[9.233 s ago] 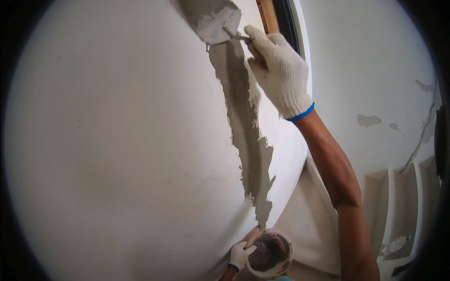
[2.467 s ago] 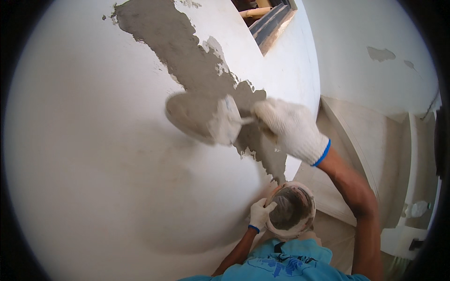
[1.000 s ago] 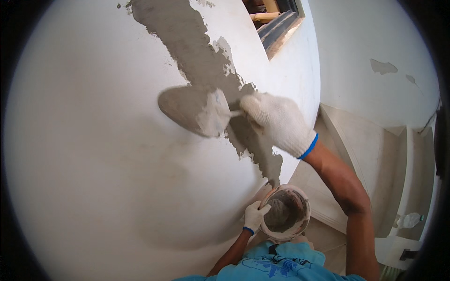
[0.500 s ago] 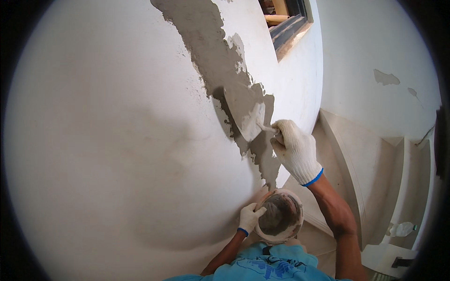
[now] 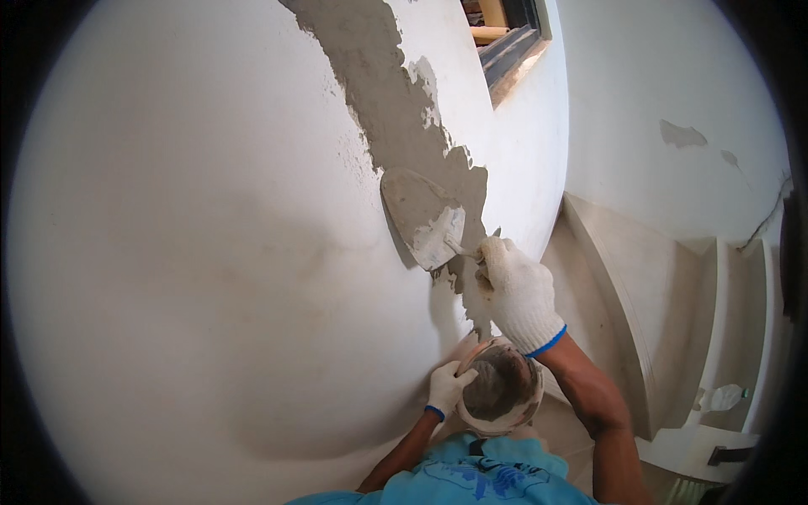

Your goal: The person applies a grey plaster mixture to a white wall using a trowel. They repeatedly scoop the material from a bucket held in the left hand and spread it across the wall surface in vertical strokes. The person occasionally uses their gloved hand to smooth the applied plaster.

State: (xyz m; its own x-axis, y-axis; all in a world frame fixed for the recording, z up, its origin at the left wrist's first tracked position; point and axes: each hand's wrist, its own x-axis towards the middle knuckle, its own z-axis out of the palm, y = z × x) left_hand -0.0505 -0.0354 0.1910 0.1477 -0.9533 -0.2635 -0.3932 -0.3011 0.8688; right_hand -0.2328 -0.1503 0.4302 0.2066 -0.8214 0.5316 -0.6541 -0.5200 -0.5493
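Currently, in the head view, the right hand point(image 5: 523, 295) is gripping the trowel point(image 5: 412, 202), its fingers curling round the handle. The blade is lying on the far-left side of those fingers, its long axis running from near right to far left. It is slanting more to the left than the grey strip point(image 5: 362, 67) and is overlapping that strip's left edge; a shadow is showing along the blade's left edge, so full contact with the wall point(image 5: 210, 295) is staying unclear. The left hand point(image 5: 449, 389) is sitting farther from the trowel, pinching the left rim of the bucket point(image 5: 493, 427), fingers partly hidden. The bucket is standing open just beyond the strip's near end.
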